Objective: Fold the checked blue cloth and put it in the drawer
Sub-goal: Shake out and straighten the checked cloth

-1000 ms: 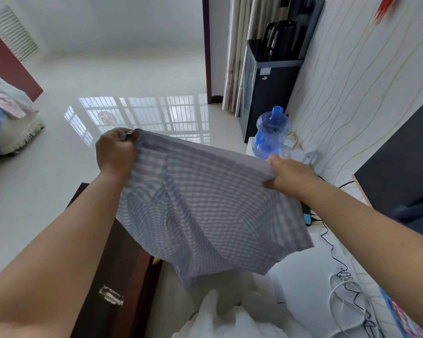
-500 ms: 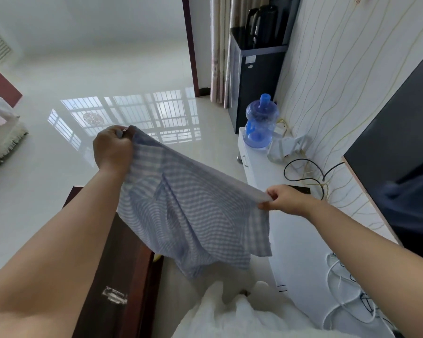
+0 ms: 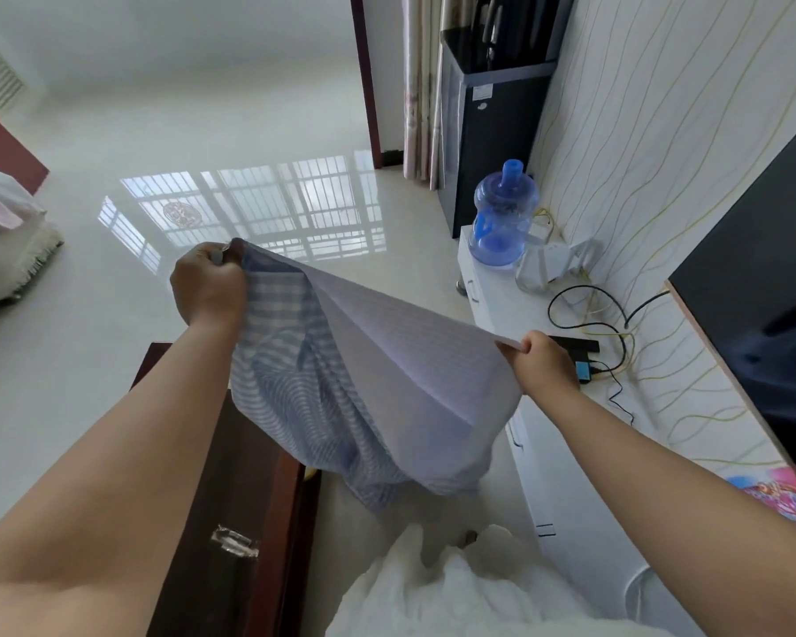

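Note:
The checked blue cloth (image 3: pixel 364 388) hangs in the air in front of me, stretched between both hands and sagging in the middle. My left hand (image 3: pixel 208 285) grips its upper left corner, raised higher. My right hand (image 3: pixel 541 360) pinches the opposite corner, lower and to the right, over the white cabinet (image 3: pixel 566 457). A dark brown wooden drawer unit (image 3: pixel 235 508) with a clear handle (image 3: pixel 233 540) stands below the cloth at my left; its drawer looks closed.
A blue water jug (image 3: pixel 502 218), a white router (image 3: pixel 557 264) and black cables (image 3: pixel 589 314) lie on the white cabinet along the right wall. A dark screen (image 3: pixel 763 278) stands at right. White garment (image 3: pixel 456 590) fills the bottom. Glossy floor spreads ahead.
My right hand has dropped lower and drawn toward me, so the cloth's top edge now slopes down to the right and the fabric billows. The left hand stayed about level.

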`<move>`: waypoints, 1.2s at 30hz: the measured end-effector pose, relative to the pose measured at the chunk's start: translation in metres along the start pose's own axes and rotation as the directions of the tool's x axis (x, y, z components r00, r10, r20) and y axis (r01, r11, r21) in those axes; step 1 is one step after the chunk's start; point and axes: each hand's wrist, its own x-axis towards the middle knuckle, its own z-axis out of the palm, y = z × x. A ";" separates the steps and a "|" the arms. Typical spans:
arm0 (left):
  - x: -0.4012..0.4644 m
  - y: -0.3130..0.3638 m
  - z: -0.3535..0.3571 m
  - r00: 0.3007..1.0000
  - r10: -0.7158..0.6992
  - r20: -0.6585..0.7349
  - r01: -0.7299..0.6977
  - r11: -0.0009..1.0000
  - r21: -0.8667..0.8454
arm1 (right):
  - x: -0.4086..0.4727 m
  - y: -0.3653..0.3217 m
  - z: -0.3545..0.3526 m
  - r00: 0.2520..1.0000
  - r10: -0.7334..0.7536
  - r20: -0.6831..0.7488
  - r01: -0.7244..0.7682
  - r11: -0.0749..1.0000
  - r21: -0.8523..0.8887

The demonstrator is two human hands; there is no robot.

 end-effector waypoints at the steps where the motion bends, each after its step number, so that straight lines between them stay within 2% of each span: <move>1: 0.002 -0.005 -0.003 1.000 -0.009 -0.010 0.009 1.000 0.012 | 0.001 0.003 0.004 1.000 0.023 -0.002 -0.023 1.000 0.015; 6: 0.009 -0.020 -0.016 0.995 -0.051 -0.086 0.056 0.997 0.060 | 0.008 0.002 0.024 0.977 0.193 0.089 -0.205 0.964 0.167; 9: 0.017 -0.032 -0.024 0.977 -0.169 -0.128 0.170 0.985 -0.006 | 0.016 -0.005 0.033 0.939 0.317 0.131 -0.343 0.893 0.291; 10: 0.018 -0.037 -0.028 0.967 -0.206 -0.152 0.203 0.979 -0.034 | 0.020 -0.007 0.035 0.905 0.398 0.148 -0.424 0.818 0.388; 11: 0.019 -0.043 -0.031 0.956 -0.235 -0.175 0.227 0.972 -0.063 | 0.020 -0.009 0.034 0.848 0.497 0.187 -0.517 0.695 0.499; 12: 0.020 -0.049 -0.033 0.946 -0.257 -0.199 0.245 0.966 -0.085 | 0.023 -0.008 0.035 0.786 0.575 0.227 -0.584 0.571 0.578; 13: 0.020 -0.053 -0.035 0.937 -0.271 -0.221 0.257 0.962 -0.091 | 0.023 -0.009 0.037 0.752 0.608 0.255 -0.611 0.500 0.614; 16: 0.021 -0.064 -0.036 0.934 -0.264 -0.242 0.250 0.964 -0.086 | 0.011 -0.012 0.052 0.810 0.511 0.288 -0.575 0.597 0.559; 20: 0.015 -0.065 -0.034 0.927 -0.275 -0.255 0.258 0.961 -0.097 | 0.005 -0.022 0.068 0.798 0.445 0.407 -0.602 0.628 0.493; 22: 0.010 -0.063 -0.033 0.931 -0.281 -0.235 0.254 0.957 -0.138 | 0.004 -0.027 0.072 0.754 0.383 0.534 -0.643 0.598 0.479; 24: 0.004 -0.061 -0.032 0.939 -0.279 -0.202 0.243 0.952 -0.185 | -0.003 -0.030 0.078 0.674 0.350 0.651 -0.714 0.533 0.453; 30: -0.012 -0.059 -0.029 0.923 -0.334 -0.192 0.283 0.926 -0.251 | -0.041 -0.016 0.108 0.448 0.378 0.810 -0.881 0.339 0.329; 33: -0.022 -0.051 -0.025 0.901 -0.382 -0.207 0.315 0.902 -0.296 | -0.054 0.004 0.121 0.413 0.438 0.798 -0.907 0.279 0.316; 36: -0.026 -0.041 -0.020 0.850 -0.486 -0.201 0.362 0.818 -0.447 | -0.062 0.032 0.133 0.399 0.391 0.829 -0.912 0.266 0.314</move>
